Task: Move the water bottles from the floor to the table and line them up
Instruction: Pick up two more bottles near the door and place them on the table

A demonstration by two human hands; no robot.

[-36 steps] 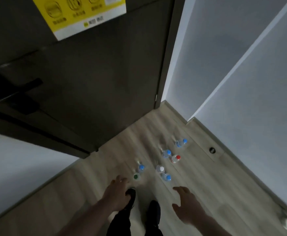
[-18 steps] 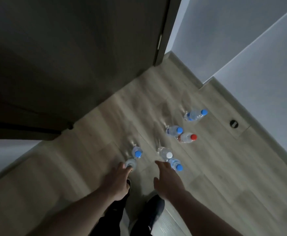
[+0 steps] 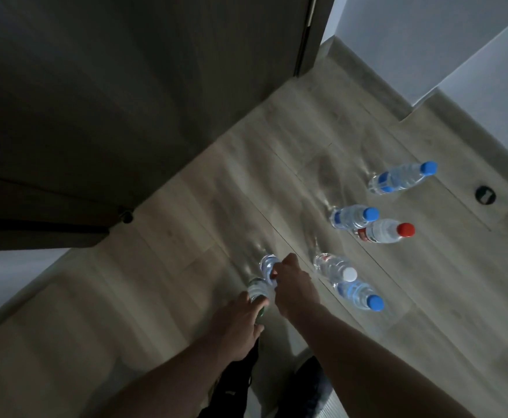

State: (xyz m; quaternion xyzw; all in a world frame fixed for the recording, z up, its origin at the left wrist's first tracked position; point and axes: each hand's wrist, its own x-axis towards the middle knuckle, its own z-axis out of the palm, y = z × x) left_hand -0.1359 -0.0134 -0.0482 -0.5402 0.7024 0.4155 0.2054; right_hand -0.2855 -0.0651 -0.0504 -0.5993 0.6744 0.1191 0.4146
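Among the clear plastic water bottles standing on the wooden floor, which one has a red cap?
The clear plastic bottle with the red cap, at the right, just beside a blue-capped bottle. The other visible caps are blue or white.

dim light | soft motion blur | wide-angle bending at edges

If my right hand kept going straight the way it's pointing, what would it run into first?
The right hand points up and left and already sits on a clear bottle. Past it the line looks free over bare wooden floor until the dark door, though depth is unclear.
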